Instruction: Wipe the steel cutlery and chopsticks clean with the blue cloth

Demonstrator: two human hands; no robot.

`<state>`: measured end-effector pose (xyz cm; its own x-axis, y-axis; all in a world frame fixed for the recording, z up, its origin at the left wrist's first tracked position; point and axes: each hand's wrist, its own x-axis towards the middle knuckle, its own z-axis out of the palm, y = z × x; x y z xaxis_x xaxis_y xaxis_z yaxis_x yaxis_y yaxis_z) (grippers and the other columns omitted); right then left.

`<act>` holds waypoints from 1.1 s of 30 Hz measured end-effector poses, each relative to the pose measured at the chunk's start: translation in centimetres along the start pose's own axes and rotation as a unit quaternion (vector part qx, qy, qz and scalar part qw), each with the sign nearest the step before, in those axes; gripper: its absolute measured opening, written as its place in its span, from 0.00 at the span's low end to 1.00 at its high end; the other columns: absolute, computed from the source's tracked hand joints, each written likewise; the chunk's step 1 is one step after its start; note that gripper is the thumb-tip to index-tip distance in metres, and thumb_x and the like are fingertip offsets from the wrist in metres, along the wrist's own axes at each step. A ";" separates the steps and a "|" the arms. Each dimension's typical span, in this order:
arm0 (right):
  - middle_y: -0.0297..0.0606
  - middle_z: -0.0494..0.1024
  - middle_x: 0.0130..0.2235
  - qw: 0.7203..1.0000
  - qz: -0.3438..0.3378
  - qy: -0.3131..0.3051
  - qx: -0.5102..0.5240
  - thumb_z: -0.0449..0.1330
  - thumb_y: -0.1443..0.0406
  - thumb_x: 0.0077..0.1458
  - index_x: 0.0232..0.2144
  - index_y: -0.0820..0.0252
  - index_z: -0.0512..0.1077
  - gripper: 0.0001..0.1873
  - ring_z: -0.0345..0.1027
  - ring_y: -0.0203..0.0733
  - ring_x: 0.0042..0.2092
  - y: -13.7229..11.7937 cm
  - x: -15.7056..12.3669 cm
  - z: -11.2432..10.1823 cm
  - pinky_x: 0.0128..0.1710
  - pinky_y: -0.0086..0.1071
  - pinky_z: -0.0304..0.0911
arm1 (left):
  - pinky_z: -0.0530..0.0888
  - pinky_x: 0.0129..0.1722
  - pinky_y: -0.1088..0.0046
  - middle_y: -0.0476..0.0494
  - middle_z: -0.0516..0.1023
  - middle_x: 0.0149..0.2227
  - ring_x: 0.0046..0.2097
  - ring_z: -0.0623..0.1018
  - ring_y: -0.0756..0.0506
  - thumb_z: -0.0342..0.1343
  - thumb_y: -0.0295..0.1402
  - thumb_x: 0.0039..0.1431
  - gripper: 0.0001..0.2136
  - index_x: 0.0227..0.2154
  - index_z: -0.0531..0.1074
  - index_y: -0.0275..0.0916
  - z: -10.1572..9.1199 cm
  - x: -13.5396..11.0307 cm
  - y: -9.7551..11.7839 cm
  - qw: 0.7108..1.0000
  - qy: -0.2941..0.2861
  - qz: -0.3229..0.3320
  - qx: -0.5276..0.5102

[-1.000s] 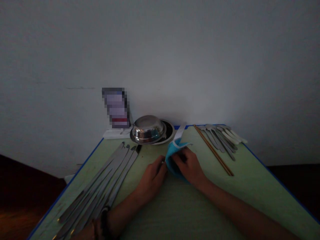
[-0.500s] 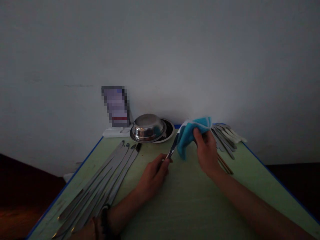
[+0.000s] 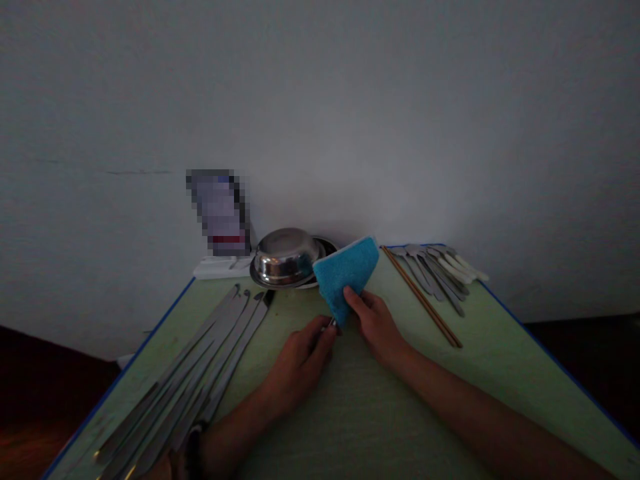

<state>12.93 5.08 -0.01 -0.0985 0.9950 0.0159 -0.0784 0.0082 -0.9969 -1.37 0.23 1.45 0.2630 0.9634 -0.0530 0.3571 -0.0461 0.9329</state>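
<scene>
My left hand (image 3: 306, 353) is closed on the handle end of a shiny metal utensil (image 3: 333, 323). Most of the utensil is hidden, so its kind cannot be made out. A folded blue cloth (image 3: 345, 270) with a pale edge covers its upper part. My right hand (image 3: 375, 323) pinches this cloth, thumb on the near side, just right of and above my left hand. Both hands are held over the middle of the table.
Long metal utensils (image 3: 200, 373) lie side by side on the left of the green table (image 3: 340, 427). Behind are an upturned steel bowl (image 3: 287, 257) and a blurred-out phone-like screen (image 3: 220, 213) on a white base. Chopsticks (image 3: 423, 300) and several spoons and forks (image 3: 440, 273) lie at right.
My right hand and the blue cloth have moved left and down along the utensil, covering what showed of it. The chopsticks are now in full view. The camera view has shifted slightly.
</scene>
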 end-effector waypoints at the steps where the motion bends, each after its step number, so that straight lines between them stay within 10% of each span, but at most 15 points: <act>1: 0.32 0.67 0.22 1.000 -0.003 -0.009 -0.003 0.54 0.50 0.50 0.22 0.62 0.66 0.20 0.59 0.34 0.26 -0.1 0.0 -0.1 0.28 0.29 0.56 | 0.58 0.19 0.77 0.55 0.61 0.18 0.20 0.61 0.52 0.45 0.39 0.61 0.11 0.31 0.65 0.38 0.0 0.0 0.0 1.000 0.002 -0.004 0.001; 7: 0.35 0.72 0.33 0.988 -0.119 -0.097 -0.032 0.54 0.55 0.53 0.39 0.57 0.67 0.15 0.65 0.38 0.34 -0.7 -0.9 0.2 0.36 0.32 0.62 | 0.57 0.17 0.79 0.58 0.56 0.19 0.19 0.58 0.53 0.44 0.42 0.61 0.11 0.31 0.60 0.40 0.4 0.1 -0.6 0.993 0.029 -0.008 -0.118; 11: 0.37 0.70 0.38 0.982 -0.180 -0.020 -0.045 0.50 0.55 0.56 0.40 0.56 0.65 0.14 0.65 0.40 0.38 -0.3 -1.9 0.3 0.39 0.33 0.61 | 0.59 0.20 0.78 0.56 0.59 0.20 0.22 0.60 0.52 0.44 0.41 0.61 0.11 0.32 0.62 0.39 0.2 -0.4 -0.4 0.997 -0.003 0.030 -0.071; 20: 0.38 0.69 0.39 0.978 -0.155 0.117 -0.080 0.57 0.54 0.50 0.43 0.57 0.59 0.21 0.65 0.40 0.38 0.0 -1.6 0.3 0.39 0.34 0.61 | 0.59 0.21 0.77 0.55 0.61 0.21 0.22 0.61 0.52 0.43 0.40 0.62 0.11 0.32 0.63 0.39 0.1 -0.6 -0.4 0.998 -0.046 0.035 -0.034; 33: 0.38 0.77 0.38 0.978 0.018 0.009 0.208 0.61 0.55 0.45 0.36 0.60 0.69 0.18 0.71 0.41 0.38 1.0 0.1 0.3 0.39 0.34 0.65 | 0.61 0.21 0.78 0.54 0.62 0.21 0.22 0.62 0.52 0.46 0.41 0.60 0.12 0.30 0.65 0.37 0.2 0.2 -0.3 0.998 -0.048 -0.013 -0.024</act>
<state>12.50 5.15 -0.95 -0.0913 0.9956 -0.0227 -0.4717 -0.0633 -0.8795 -1.26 0.39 1.11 0.3403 0.9340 -0.1089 0.3220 -0.0069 0.9467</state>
